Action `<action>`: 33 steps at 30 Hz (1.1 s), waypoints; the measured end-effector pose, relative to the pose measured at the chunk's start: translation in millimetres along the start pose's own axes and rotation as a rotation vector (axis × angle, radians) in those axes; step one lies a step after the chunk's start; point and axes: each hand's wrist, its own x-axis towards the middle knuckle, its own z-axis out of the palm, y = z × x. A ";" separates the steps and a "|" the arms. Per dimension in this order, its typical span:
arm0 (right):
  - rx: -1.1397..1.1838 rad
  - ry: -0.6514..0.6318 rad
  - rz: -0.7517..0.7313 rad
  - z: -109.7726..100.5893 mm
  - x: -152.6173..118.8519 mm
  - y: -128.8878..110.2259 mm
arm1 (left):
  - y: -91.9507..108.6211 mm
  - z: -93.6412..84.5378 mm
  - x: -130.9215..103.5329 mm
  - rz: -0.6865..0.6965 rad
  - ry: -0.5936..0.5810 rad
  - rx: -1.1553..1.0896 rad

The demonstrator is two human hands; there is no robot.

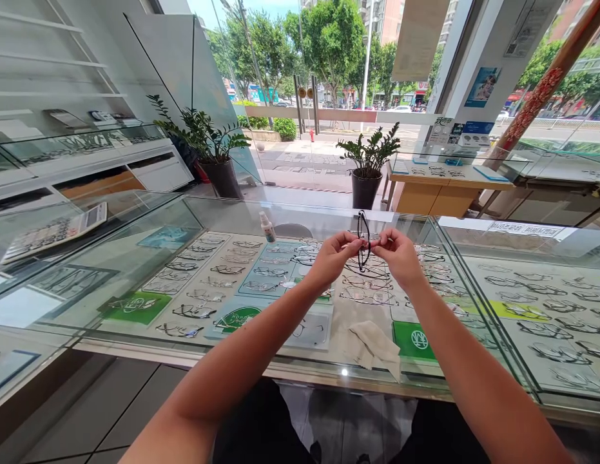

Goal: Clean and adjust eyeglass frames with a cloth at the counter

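Observation:
Both of my arms reach forward over a glass display counter (280, 216). My left hand (337, 256) is closed on a pair of dark-framed eyeglasses (360, 222), held on edge above the glass. From the other side, my right hand (395, 254) pinches the same eyeglasses near their middle. The exact finger contact is too small to make out. A crumpled beige cloth (374, 345) lies on the counter nearer to me, below my hands. Farther left on the glass stands a small white spray bottle (267, 227).
Under the glass lie rows of eyeglasses (227, 269) and green cards (138, 307). A large calculator (58, 232) rests at the left. Beyond the counter stand two potted plants (222, 177), and a wooden desk (439, 190) is at the back right.

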 end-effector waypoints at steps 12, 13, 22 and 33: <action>-0.446 0.058 -0.402 5.1 -8.8 -7.8 | -3.2 -1.1 1.3 -0.057 0.002 -0.059; -0.457 0.055 -0.414 5.0 -9.2 -8.2 | -3.3 -1.3 1.8 -0.064 0.007 -0.072; -0.545 0.027 -0.491 6.7 -10.7 -6.8 | 0.2 -0.3 1.3 -0.120 0.038 -0.137; -0.686 0.046 -0.524 10.8 -16.3 -5.5 | 1.3 0.1 0.8 -0.181 0.052 -0.214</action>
